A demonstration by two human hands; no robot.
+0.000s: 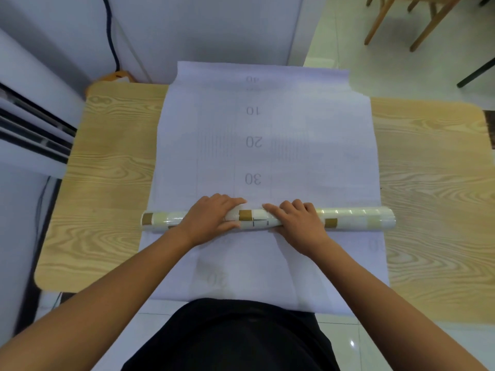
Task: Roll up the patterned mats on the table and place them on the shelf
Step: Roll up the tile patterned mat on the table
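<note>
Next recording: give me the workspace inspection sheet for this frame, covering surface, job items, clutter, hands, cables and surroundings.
Surface: wood-grain table with rounded corners.
Job's things: patterned mat partly rolled, pattern outward; its white numbered backing lies flat beyond the rolled part and overhangs the table's far edge.
Clutter: orange object behind the far left corner; cannot tell what it is.
Hands: left hand and right hand both curl over the middle of the rolled part.
Cables: black cable runs down the wall.
Surroundings: white appliance at left; wooden chair legs far right; tiled floor.
</note>
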